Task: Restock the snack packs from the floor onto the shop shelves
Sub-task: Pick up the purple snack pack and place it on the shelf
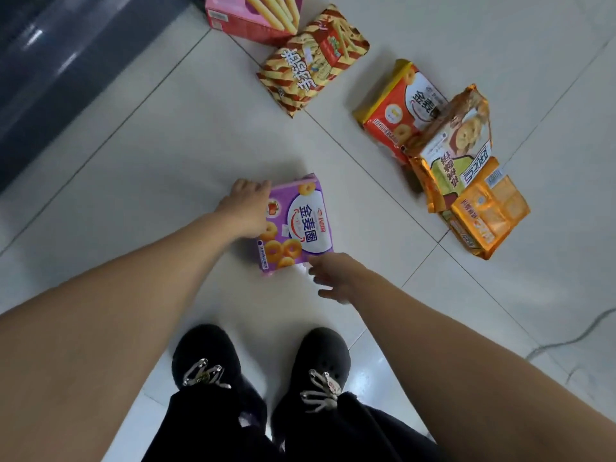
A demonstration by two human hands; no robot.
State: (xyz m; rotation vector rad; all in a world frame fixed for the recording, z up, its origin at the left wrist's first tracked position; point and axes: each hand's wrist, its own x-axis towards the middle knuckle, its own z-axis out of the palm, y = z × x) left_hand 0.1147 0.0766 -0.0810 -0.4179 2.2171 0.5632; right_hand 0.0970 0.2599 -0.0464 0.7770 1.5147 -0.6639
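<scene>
A purple snack pack with ring biscuits printed on it lies on the tiled floor in front of my feet. My left hand grips its left edge, fingers curled over the pack's far corner. My right hand hovers at the pack's near right corner with fingers spread, just touching or nearly touching it. Further off lie a striped red-and-yellow pack, a red ring-biscuit pack, a golden pack and an orange pack, the last three overlapping.
A pink box of stick biscuits sits at the top edge. A dark shelf base runs along the upper left. My black shoes stand below the purple pack. A grey cable trails across the floor at the right.
</scene>
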